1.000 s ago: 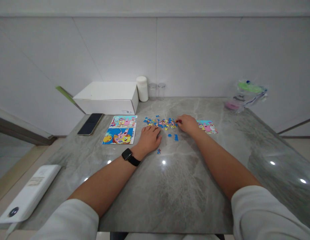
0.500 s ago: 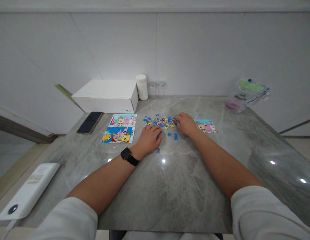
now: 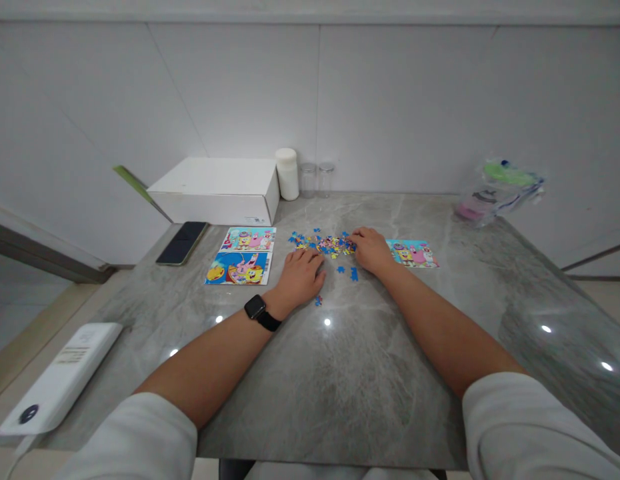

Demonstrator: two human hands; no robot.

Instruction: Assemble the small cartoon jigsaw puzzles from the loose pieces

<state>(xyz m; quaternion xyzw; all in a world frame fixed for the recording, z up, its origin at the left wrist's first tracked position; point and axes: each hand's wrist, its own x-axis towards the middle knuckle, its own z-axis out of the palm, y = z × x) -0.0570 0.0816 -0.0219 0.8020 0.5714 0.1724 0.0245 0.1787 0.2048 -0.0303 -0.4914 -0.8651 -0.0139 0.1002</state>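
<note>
A pile of small jigsaw pieces point(image 3: 330, 245), mostly blue, yellow and pink, lies spread on the grey table. My left hand point(image 3: 303, 275) rests palm down at the near left edge of the pile, fingers stretched out and holding nothing. At the right edge, my right hand point(image 3: 372, 249) has its fingers bent and drawn together on a jigsaw piece, largely hidden by the fingertips. Between the hands, nearer to me, lie a single blue piece point(image 3: 341, 270) and some joined blue pieces point(image 3: 354, 274). Beside my left thumb is another small piece point(image 3: 319, 301).
Cartoon picture cards lie left point(image 3: 240, 257) and right point(image 3: 415, 254) of the pile. A phone point(image 3: 183, 243), a white box point(image 3: 213, 193), a white bottle point(image 3: 288, 175) and two clear jars point(image 3: 317, 181) stand behind. A plastic bag point(image 3: 495, 191) sits at the right; a white device point(image 3: 63, 380) at the left.
The whole view has shifted slightly, so things appear a little further right. Both hands stay at the same places by the pile, with hardly any finger movement visible.
</note>
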